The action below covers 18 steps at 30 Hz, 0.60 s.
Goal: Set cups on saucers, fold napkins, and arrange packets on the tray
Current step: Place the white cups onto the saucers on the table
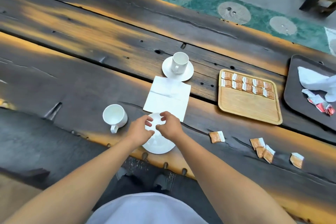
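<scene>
Nearest: both forearms reach out from a pale shirt to a white saucer point(160, 146) at the near table edge. It's round, glossy ceramic, lying flat. L hand point(141, 129) & R hand point(170, 123) sit over its far half w/ fingers bent inward toward each other. Can't tell if they pinch the saucer or anything else. To the right on the table point(81, 85), loose packets point(217, 136) lie scattered at odd angles. They're small orange-and-white paper rectangles, one alone and the rest further right. Left of the saucer stands an empty white cup point(115, 117), mouth up, handle pointing to the near edge, on bare wood. Just beyond the saucer lies a white napkin point(168, 96), opened flat & approx square. It has soft fold creases across it, and its sides run near-to-far, leaning slightly right. Right of it is a light wooden tray point(251, 107), a rounded rectangle w/ raised rim. It holds tidy packets point(247, 85) in two rows along its far edge, the rows running left-right; the near half is bare wood. Beyond the napkin, a second cup point(180, 62) sits upright on a second saucer point(188, 74), handle toward the near-left. The saucer rim meets the napkin's far edge. Far right, a dark tray point(294, 100) holds a crumpled white cloth or paper point(316, 82) & red-white packets point(321, 104). Table planks are dark, charred-looking w/ orange grain, cracks & knots.
</scene>
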Motion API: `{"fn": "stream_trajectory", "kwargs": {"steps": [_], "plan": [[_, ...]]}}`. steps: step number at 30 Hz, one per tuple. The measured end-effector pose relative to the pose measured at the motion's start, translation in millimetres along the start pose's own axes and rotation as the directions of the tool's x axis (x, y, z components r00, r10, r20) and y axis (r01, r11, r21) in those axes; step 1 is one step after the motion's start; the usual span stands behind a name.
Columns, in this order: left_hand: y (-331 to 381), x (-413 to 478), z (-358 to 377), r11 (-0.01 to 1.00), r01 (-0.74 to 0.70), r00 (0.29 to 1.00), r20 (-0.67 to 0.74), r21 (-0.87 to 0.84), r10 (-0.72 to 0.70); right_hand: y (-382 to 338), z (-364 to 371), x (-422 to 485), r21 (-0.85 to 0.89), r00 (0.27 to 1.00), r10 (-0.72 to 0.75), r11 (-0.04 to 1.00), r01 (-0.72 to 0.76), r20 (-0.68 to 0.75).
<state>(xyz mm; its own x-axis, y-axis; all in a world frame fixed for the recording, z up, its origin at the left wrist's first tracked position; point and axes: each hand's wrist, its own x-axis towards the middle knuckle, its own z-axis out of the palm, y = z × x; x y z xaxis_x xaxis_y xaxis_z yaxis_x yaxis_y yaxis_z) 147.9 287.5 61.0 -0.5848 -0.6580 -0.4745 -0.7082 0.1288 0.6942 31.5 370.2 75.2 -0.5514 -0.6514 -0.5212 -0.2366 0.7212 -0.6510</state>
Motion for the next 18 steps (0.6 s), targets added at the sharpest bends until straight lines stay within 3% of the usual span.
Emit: {"fn": "stream_trajectory", "kwargs": {"steps": [4, 18], "plan": [[-24.0, -15.8, -2.5, 0.999, 0.021, 1.000, -0.006, 0.043, -0.021, -0.2, 28.8, -7.9, -0.047, 0.998, 0.002, 0.999, 0.000, 0.058], [-142.6, -47.2, -82.2, 0.955, 0.289, 0.951, -0.095, -0.063, -0.294, -47.6, 130.0, 1.7, -0.179, 0.972, 0.015, 0.983, 0.028, 0.235]]}}
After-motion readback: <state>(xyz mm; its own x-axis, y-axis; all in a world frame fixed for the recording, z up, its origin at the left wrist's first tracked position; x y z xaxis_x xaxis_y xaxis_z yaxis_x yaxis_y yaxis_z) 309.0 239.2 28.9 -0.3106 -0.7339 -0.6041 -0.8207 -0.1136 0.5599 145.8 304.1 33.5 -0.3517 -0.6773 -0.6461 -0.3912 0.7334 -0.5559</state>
